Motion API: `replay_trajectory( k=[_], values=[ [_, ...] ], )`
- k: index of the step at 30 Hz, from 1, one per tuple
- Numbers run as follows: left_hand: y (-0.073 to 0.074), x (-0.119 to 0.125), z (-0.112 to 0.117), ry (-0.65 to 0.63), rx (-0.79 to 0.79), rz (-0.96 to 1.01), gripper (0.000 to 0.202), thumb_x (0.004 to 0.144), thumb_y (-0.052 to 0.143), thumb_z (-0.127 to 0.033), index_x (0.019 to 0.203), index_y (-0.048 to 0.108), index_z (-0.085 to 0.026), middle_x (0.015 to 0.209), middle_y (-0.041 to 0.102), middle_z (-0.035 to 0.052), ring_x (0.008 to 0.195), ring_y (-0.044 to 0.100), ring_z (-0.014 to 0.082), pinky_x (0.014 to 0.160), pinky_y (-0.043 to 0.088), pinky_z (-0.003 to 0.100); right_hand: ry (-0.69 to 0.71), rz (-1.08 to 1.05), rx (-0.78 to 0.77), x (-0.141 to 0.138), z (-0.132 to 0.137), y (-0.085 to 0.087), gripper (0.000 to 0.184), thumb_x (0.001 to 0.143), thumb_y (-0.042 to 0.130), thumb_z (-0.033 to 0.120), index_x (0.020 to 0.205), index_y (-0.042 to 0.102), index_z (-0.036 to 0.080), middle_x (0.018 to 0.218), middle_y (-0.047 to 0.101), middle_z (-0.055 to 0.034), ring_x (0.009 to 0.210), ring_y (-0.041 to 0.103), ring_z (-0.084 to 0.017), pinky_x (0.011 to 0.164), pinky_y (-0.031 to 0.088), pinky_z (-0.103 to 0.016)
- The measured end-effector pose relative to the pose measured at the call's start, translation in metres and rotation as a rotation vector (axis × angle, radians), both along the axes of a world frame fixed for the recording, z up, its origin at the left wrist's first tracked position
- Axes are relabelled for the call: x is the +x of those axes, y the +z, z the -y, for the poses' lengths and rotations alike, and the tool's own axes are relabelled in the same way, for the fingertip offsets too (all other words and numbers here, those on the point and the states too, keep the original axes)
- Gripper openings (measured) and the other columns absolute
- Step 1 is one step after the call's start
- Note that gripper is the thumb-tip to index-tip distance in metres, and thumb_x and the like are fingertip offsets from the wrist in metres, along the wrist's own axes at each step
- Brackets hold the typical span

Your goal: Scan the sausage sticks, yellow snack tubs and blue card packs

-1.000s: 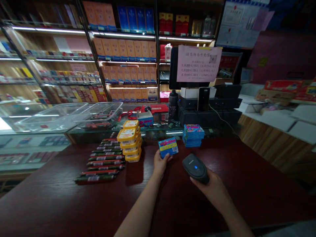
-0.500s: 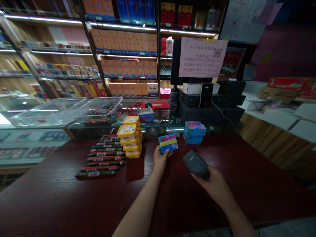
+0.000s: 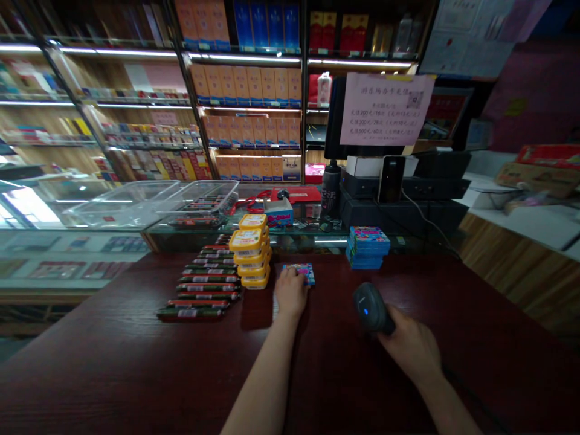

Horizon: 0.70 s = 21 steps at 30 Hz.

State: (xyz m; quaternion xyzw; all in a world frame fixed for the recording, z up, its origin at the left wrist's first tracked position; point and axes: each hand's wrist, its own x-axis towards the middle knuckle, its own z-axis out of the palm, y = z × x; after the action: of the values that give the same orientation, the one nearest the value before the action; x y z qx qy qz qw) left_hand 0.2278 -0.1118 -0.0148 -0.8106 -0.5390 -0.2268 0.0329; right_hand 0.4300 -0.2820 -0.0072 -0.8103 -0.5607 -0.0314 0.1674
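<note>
My left hand [image 3: 291, 294] is low over the dark red counter, its fingers bent on a small blue printed box [image 3: 308, 273] that lies nearly flat, partly covered by the hand. My right hand [image 3: 414, 344] grips a dark barcode scanner [image 3: 371, 307] by its handle; a blue light shows on the scanner. Just left of my left hand stands a stack of yellow-lidded tubs [image 3: 252, 251]. Beyond them to the left lies a row of dark-wrapped sticks [image 3: 199, 289]. A stack of similar blue boxes [image 3: 368, 248] stands at the counter's back, right of my left hand.
Behind the counter [image 3: 335, 386] is a glass ledge with clear plastic trays [image 3: 199, 202], an opened display box [image 3: 278, 212] and a black bottle [image 3: 331, 188]. A monitor carrying a pink paper notice [image 3: 385, 112] rises at the back right, above a phone [image 3: 391, 179]. Stocked shelves line the wall.
My left hand has lowered the blue box from a tilted, raised position to the counter. The scanner in my right hand has turned, its blue light now showing. The view has shifted slightly left.
</note>
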Motion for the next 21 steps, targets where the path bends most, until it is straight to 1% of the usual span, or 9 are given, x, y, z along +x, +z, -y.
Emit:
replay_trajectory(
  k=[2, 4, 6, 9, 12, 14, 17, 19, 21],
  values=[
    [-0.002, -0.001, 0.001, 0.031, -0.041, 0.011, 0.022, 0.076, 0.069, -0.040, 0.091, 0.072, -0.024, 0.101, 0.060, 0.0079, 0.100, 0.050, 0.0258, 0.084, 0.041, 0.036, 0.015, 0.006, -0.003, -0.001, 0.001, -0.007, 0.024, 0.082, 0.054, 0.026, 0.106, 0.059, 0.026, 0.087, 0.072, -0.0018, 0.073, 0.068, -0.021, 0.060, 0.038, -0.028],
    [-0.003, -0.001, 0.001, 0.079, -0.059, 0.021, 0.028, 0.076, 0.067, -0.046, 0.094, 0.072, -0.025, 0.104, 0.060, 0.0082, 0.101, 0.050, 0.0266, 0.084, 0.041, 0.037, 0.036, 0.013, 0.007, -0.003, 0.002, -0.013, 0.026, 0.083, 0.053, 0.024, 0.108, 0.059, 0.027, 0.088, 0.072, -0.0011, 0.075, 0.068, -0.020, 0.062, 0.040, -0.028],
    [-0.002, 0.002, 0.003, 0.113, -0.070, 0.000, 0.029, 0.079, 0.064, -0.047, 0.093, 0.072, -0.023, 0.104, 0.061, 0.0093, 0.101, 0.052, 0.0270, 0.085, 0.041, 0.038, 0.069, 0.026, 0.023, -0.004, 0.003, -0.018, 0.025, 0.082, 0.053, 0.021, 0.106, 0.060, 0.026, 0.091, 0.072, -0.0015, 0.079, 0.068, -0.020, 0.066, 0.042, -0.028],
    [0.000, 0.015, 0.004, 0.144, -0.094, -0.073, 0.036, 0.080, 0.061, -0.049, 0.092, 0.071, -0.017, 0.100, 0.063, 0.0126, 0.101, 0.055, 0.0282, 0.096, 0.037, 0.043, 0.109, 0.048, 0.040, -0.003, 0.005, -0.024, 0.023, 0.081, 0.053, 0.019, 0.102, 0.061, 0.024, 0.094, 0.071, -0.0026, 0.082, 0.067, -0.020, 0.072, 0.043, -0.028],
    [0.001, 0.031, 0.001, 0.178, -0.126, -0.130, 0.044, 0.079, 0.063, -0.050, 0.101, 0.068, -0.011, 0.101, 0.065, 0.0177, 0.106, 0.055, 0.0322, 0.101, 0.033, 0.049, 0.131, 0.062, 0.065, 0.000, 0.006, -0.030, 0.024, 0.080, 0.052, 0.018, 0.102, 0.061, 0.023, 0.096, 0.071, -0.0026, 0.083, 0.067, -0.020, 0.073, 0.044, -0.029],
    [-0.002, 0.037, -0.005, 0.180, -0.129, -0.145, 0.044, 0.081, 0.063, -0.044, 0.108, 0.065, -0.009, 0.107, 0.064, 0.0207, 0.111, 0.054, 0.0335, 0.099, 0.035, 0.047, 0.144, 0.076, 0.070, 0.003, 0.006, -0.034, 0.024, 0.081, 0.050, 0.019, 0.102, 0.061, 0.023, 0.097, 0.071, -0.0030, 0.083, 0.067, -0.020, 0.072, 0.044, -0.029],
    [-0.008, 0.033, -0.022, 0.193, -0.123, -0.150, 0.042, 0.084, 0.060, -0.035, 0.116, 0.061, -0.007, 0.122, 0.059, 0.0227, 0.119, 0.050, 0.0326, 0.101, 0.035, 0.044, 0.172, 0.081, 0.085, 0.007, 0.006, -0.040, 0.024, 0.083, 0.049, 0.022, 0.104, 0.061, 0.023, 0.097, 0.071, -0.0040, 0.083, 0.066, -0.020, 0.073, 0.044, -0.030],
    [-0.011, 0.025, -0.034, 0.212, -0.116, -0.149, 0.045, 0.085, 0.060, -0.035, 0.119, 0.059, -0.007, 0.128, 0.055, 0.0225, 0.122, 0.047, 0.0318, 0.102, 0.034, 0.042, 0.184, 0.072, 0.091, 0.008, 0.006, -0.041, 0.025, 0.083, 0.049, 0.023, 0.105, 0.061, 0.023, 0.097, 0.071, -0.0040, 0.084, 0.066, -0.020, 0.074, 0.044, -0.030],
    [-0.012, 0.018, -0.043, 0.221, -0.102, -0.145, 0.046, 0.084, 0.061, -0.037, 0.119, 0.059, -0.007, 0.128, 0.055, 0.0213, 0.122, 0.048, 0.0312, 0.101, 0.036, 0.040, 0.181, 0.058, 0.079, 0.008, 0.006, -0.041, 0.025, 0.083, 0.049, 0.023, 0.106, 0.060, 0.024, 0.097, 0.071, -0.0031, 0.083, 0.066, -0.019, 0.074, 0.043, -0.029]
  ],
)
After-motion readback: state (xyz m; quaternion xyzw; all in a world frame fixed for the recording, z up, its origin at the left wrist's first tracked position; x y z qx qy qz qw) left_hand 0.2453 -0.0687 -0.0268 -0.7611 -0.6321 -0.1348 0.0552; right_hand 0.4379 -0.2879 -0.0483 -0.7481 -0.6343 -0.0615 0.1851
